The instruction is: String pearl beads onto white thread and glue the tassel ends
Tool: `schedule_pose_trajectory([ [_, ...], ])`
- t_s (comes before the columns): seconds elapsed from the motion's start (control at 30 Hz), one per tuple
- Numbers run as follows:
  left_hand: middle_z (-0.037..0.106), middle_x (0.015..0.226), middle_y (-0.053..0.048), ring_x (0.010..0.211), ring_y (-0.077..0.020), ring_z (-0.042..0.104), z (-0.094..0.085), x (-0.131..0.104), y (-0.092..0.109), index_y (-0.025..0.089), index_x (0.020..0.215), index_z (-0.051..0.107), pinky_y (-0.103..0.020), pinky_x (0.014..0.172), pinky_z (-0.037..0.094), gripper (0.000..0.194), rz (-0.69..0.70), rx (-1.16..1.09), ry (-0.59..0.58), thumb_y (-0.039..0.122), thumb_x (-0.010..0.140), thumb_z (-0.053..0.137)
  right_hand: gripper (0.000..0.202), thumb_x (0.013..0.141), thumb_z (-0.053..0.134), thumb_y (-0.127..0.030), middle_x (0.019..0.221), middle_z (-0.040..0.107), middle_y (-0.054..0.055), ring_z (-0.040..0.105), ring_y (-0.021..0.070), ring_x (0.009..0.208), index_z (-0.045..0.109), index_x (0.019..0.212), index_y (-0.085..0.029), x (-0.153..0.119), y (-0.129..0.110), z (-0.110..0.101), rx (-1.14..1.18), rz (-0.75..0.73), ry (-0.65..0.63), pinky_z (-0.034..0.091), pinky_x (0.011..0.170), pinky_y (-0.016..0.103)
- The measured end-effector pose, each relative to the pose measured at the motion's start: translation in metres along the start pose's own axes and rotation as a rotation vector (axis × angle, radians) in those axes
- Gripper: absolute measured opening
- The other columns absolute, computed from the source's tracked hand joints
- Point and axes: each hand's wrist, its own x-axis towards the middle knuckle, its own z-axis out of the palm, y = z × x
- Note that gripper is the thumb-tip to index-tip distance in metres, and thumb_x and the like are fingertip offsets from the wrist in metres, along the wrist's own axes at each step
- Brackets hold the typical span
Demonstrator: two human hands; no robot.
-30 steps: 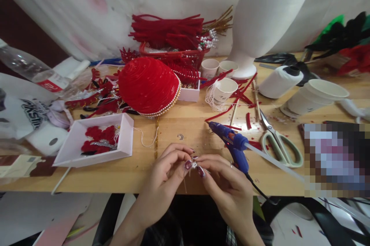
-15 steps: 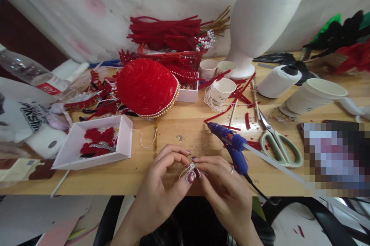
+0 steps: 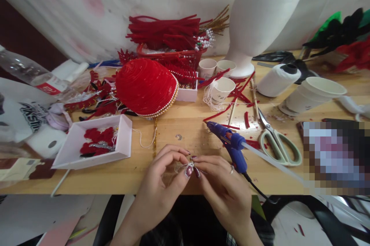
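My left hand [image 3: 166,178] and my right hand [image 3: 224,180] meet at the table's front edge, fingers pinched together. Between the fingertips is a small piece with white beads and thin white thread [image 3: 180,167]; most of it is hidden, so its exact kind cannot be made out. A ring sits on my right hand. Just right of that hand lies a blue glue gun [image 3: 227,138] with a long clear glue stick in its back. Farther right rest scissors [image 3: 279,147] with pale green handles. A red domed cap [image 3: 146,88] with a beaded rim stands ahead of my left hand.
A white box [image 3: 123,138] with red velvety pieces stands at left. Behind are a red basket [image 3: 185,59], paper cups [image 3: 224,90], a thread cone [image 3: 277,80] and a white foam head [image 3: 260,18]. A bottle [image 3: 31,68] leans at far left; a larger cup [image 3: 315,95] stands right.
The beaded piece has turned between my fingertips, and its thread now points more to the left. My left thumb has shifted slightly upward. Things on the table have stayed put.
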Motion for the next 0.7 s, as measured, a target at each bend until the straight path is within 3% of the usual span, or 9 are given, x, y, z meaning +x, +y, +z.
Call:
schedule_pose_trajectory([
  [0.3, 0.06, 0.109, -0.004, 0.108, -0.0193, 0.062, -0.0006, -0.0001, -0.0037, 0.023, 0.088, 0.064, -0.031, 0.096, 0.049, 0.01, 0.028, -0.03, -0.042, 0.021, 0.095, 0.057, 0.024, 0.088, 0.062, -0.003, 0.095, 0.078, 0.006, 0.075, 0.0181, 0.087, 0.072, 0.1, -0.022, 0.0005, 0.0013, -0.001, -0.015, -0.005, 0.006, 0.061, 0.078, 0.03],
  [0.53, 0.062, 0.106, -0.003, 0.109, -0.0202, 0.063, 0.002, -0.0014, -0.0045, 0.023, 0.091, 0.064, -0.033, 0.096, 0.049, 0.004, 0.006, -0.057, 0.028, 0.021, 0.093, 0.06, 0.024, 0.088, 0.063, -0.002, 0.098, 0.078, 0.007, 0.074, 0.0176, 0.092, 0.072, 0.101, -0.02, -0.0016, 0.0019, -0.0008, -0.008, -0.001, -0.003, 0.06, 0.083, 0.029],
  [0.7, 0.062, 0.105, -0.002, 0.106, -0.0178, 0.062, 0.0036, -0.0024, -0.0033, 0.024, 0.087, 0.064, -0.03, 0.095, 0.048, 0.011, -0.003, -0.033, 0.048, 0.022, 0.096, 0.058, 0.025, 0.089, 0.062, -0.001, 0.099, 0.078, 0.007, 0.074, 0.0176, 0.092, 0.071, 0.102, -0.02, -0.0017, 0.0008, -0.0008, -0.014, -0.023, -0.001, 0.06, 0.083, 0.029],
])
